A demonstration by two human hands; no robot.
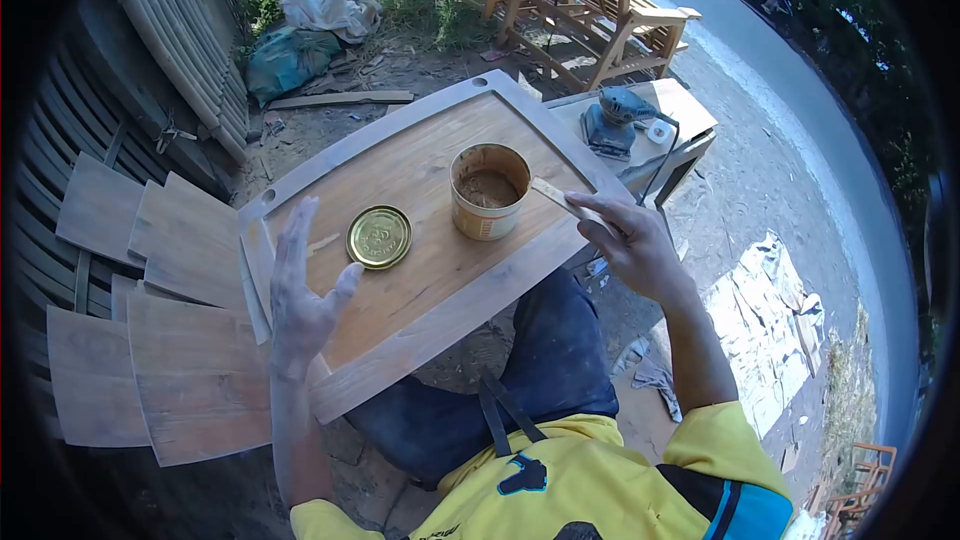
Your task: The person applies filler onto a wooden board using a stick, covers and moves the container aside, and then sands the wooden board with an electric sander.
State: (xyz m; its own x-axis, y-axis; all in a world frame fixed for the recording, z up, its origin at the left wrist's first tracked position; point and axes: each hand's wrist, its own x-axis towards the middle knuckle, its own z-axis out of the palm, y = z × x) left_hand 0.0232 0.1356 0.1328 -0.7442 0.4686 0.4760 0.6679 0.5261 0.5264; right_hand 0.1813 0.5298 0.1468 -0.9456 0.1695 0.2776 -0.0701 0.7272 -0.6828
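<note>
My right hand (635, 245) pinches a thin, flat, pale stick (550, 194) by one end, and its other end lies close to the rim of an open tin can (486, 225). Brown paste (488, 187) sits inside the can. Left of the can, a round gold-coloured lid (380, 237) lies flat. Both rest on a framed wooden panel (430, 292) across my lap. My left hand (305, 290) is over the panel's left side, fingers stretched and thumb apart, holding nothing. Whether it touches the panel I cannot tell.
Several wooden boards (200, 370) lean on the left by a slatted fence (85, 130). A power sander (615, 122) stands on a small wooden table (672, 105) behind the panel. Wooden chairs (590, 10), a teal sack (290, 65) and a road (780, 70) lie beyond.
</note>
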